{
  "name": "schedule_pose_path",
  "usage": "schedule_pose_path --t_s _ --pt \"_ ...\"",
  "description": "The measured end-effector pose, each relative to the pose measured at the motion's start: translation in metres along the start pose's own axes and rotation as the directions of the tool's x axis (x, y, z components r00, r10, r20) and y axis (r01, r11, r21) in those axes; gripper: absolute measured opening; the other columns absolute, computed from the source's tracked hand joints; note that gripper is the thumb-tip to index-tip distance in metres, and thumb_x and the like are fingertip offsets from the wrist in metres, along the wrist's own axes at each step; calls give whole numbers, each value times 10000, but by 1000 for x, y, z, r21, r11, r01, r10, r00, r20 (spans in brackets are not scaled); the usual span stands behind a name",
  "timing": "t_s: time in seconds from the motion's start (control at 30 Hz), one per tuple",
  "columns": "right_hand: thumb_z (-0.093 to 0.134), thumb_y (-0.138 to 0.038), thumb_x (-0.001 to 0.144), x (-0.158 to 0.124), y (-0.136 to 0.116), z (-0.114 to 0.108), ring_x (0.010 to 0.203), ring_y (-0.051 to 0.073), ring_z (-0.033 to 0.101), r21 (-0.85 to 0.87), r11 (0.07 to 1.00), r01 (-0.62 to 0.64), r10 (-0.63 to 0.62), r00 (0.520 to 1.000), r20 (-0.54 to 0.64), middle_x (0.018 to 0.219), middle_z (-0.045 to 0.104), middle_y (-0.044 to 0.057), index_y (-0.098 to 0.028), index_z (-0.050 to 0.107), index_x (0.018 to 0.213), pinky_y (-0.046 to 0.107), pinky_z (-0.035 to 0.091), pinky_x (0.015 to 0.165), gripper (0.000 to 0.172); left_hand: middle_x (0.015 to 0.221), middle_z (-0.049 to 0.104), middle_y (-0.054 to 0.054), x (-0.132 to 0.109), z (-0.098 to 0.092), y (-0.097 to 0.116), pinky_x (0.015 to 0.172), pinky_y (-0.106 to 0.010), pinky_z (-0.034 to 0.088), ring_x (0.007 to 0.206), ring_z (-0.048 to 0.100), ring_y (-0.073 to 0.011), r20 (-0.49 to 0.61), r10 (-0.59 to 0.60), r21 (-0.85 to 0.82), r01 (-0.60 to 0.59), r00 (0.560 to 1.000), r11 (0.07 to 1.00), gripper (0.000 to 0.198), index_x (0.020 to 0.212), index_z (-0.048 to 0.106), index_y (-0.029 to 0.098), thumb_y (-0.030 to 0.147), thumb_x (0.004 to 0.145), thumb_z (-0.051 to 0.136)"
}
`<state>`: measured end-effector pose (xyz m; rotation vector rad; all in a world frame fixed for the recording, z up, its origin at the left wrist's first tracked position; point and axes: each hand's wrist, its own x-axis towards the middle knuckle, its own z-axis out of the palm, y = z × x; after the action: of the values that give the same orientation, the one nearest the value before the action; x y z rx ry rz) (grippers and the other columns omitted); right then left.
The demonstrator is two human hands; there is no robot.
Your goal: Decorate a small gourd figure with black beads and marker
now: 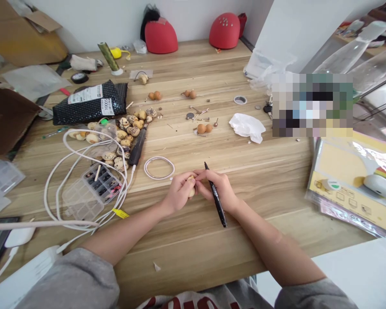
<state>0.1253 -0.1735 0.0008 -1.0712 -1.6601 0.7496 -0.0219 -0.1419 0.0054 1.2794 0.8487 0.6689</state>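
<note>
My left hand (178, 192) and my right hand (218, 187) meet above the wooden tabletop (254, 184). Between their fingers is a small pale gourd (191, 191), partly hidden by my fingers. My left hand grips it, and my right fingertips press against it. A black marker pen (217, 198) lies in my right hand, its narrow end pointing up and away from me. Whether its cap is on, I cannot tell.
Left of my hands are a heap of patterned gourds (125, 137), a black electric pen (137, 146), white cables (64, 180) and a compartment box (101, 184). A pale wire ring (159, 167) lies nearby. Ahead are small gourds and crumpled tissue (247, 127); a yellow packet (350, 184) lies right.
</note>
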Motion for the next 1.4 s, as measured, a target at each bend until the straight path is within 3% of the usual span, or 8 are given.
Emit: schedule_pose_path --t_s 0.2,0.43,0.77,0.9,1.07,1.27,1.4 --pt "512 -144 841 1 -5 -1 691 105 645 -30 999 9 -9 1000 -7 868 696 43 -197 574 840 244 529 668 81 520 490 39 0 1 4 362 -176 287 381 404 -51 -21 0 -26 0 1000 1000 301 720 515 141 429 799 485" --pt "502 -147 863 1 -9 1 952 163 665 -131 990 55 -57 998 -8 1085 691 93 -199 621 963 296 537 831 164 493 462 52 1 2 6 336 -173 281 364 388 -56 -104 -40 -91 31 994 995 290 740 529 141 426 776 492" --pt "498 -148 873 0 -9 1 974 169 665 -175 983 63 -67 998 -18 1126 680 87 -211 636 1027 294 546 842 216 505 478 48 3 2 4 323 -159 282 362 406 -53 -121 -57 -157 38 991 987 245 697 501 147 384 758 494" --pt "515 -166 868 0 -4 1 950 164 673 -245 968 52 -79 992 -100 1089 692 59 -238 615 1079 292 549 842 244 513 510 29 7 1 7 322 -154 288 389 457 -70 -108 -74 -281 41 991 959 205 671 499 146 342 731 490" --pt "512 -165 867 1 -4 1 874 158 685 -258 965 42 -82 986 -146 1030 708 53 -240 616 1057 279 559 782 230 467 470 37 10 2 15 313 -146 236 359 407 -65 -42 -145 -467 108 989 878 201 636 477 152 347 639 530" --pt "507 -169 871 0 -7 0 899 161 683 -272 961 42 -80 989 -128 1041 703 56 -241 612 1081 273 556 796 246 434 448 37 11 2 16 319 -150 193 346 397 -70 6 -134 -510 118 991 852 199 626 476 152 343 639 532" --pt "516 -163 867 -1 -5 1 904 157 681 -259 965 48 -84 988 -130 1048 703 48 -247 609 1081 266 553 795 248 426 462 47 11 1 15 344 -162 241 345 398 -69 -4 -93 -525 77 996 848 146 671 477 160 295 660 532"
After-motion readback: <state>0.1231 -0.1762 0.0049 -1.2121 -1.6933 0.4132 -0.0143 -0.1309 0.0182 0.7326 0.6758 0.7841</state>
